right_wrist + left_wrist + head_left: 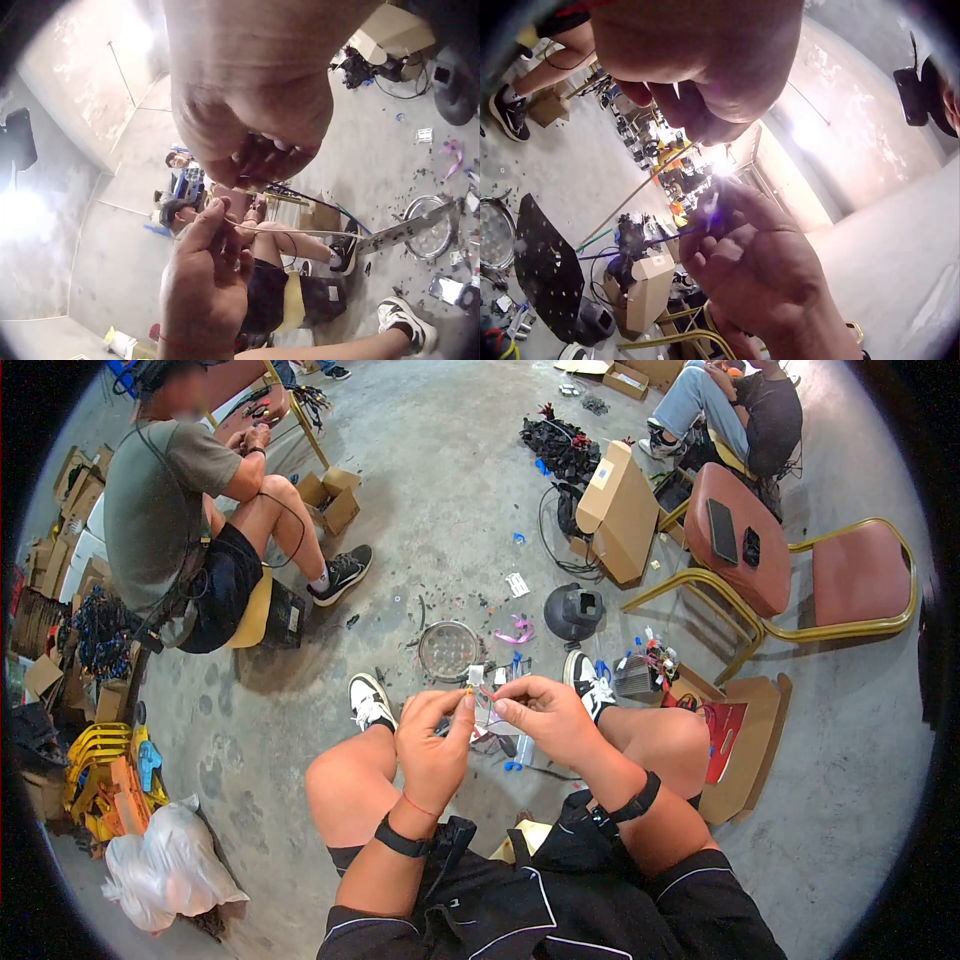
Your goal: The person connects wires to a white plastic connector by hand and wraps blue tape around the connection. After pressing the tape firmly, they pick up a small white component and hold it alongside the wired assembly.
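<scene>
In the head view, my left hand (435, 745) and right hand (545, 722) are close together above the lap, with a small white piece (476, 674) just beyond the fingertips. My left hand (206, 289) pinches a thin pale wire (300, 233) between thumb and forefinger in the right wrist view. Dark thin wires (322, 200) run out from the curled fingers of my right hand (251, 112). Both sets lead towards a flat pale strip (409, 229) with dark marks. The left wrist view has a dark speckled flat piece (549, 270) near the wires' far ends.
A round metal-rimmed dish (450, 651) sits on the floor between the shoes, among scraps. A black helmet-like shell (573, 612), an upright cardboard box (618, 515) and red chairs (862, 578) stand right. A seated person (170, 510) is at left, above white bags (170, 865).
</scene>
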The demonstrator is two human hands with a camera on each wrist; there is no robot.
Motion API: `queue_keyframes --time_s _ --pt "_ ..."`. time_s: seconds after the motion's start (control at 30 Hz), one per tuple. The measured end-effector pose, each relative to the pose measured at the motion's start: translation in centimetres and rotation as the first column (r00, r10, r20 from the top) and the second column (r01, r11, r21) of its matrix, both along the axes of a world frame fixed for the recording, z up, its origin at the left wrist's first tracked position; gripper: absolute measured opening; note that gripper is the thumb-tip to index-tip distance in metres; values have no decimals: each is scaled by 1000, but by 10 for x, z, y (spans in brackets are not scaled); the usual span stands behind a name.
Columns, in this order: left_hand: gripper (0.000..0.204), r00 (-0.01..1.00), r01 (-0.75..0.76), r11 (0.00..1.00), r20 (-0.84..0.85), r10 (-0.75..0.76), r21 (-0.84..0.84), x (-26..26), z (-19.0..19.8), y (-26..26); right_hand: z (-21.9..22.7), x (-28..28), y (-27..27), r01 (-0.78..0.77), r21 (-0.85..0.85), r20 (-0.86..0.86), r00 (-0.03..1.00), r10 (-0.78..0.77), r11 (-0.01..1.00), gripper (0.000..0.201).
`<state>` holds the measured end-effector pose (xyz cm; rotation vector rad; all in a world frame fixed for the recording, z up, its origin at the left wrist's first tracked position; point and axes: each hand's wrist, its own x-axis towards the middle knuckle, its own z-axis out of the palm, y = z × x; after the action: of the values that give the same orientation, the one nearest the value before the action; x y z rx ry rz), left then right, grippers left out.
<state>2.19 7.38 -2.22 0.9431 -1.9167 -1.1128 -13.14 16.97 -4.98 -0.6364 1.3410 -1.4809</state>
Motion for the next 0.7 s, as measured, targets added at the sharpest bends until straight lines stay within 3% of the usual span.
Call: queue_keyframes --time_s 0.13,0.2,0.3,0.7 --pt "9 1000 1 1000 6 -1 -9 -1 0 0 -1 -2 0 -12 31 -23 1000 13 999 16" --pt "9 1000 -1 1000 4 1 -16 -2 -1 0 3 -2 0 5 -56 -503 863 -32 998 16" --pt "9 1000 -2 999 7 2 -44 -2 -5 2 9 3 0 13 -135 -620 779 -94 991 17" --pt "8 1000 0 1000 15 0 -10 -2 -3 1 12 7 -2 55 -179 -636 756 -158 982 12"
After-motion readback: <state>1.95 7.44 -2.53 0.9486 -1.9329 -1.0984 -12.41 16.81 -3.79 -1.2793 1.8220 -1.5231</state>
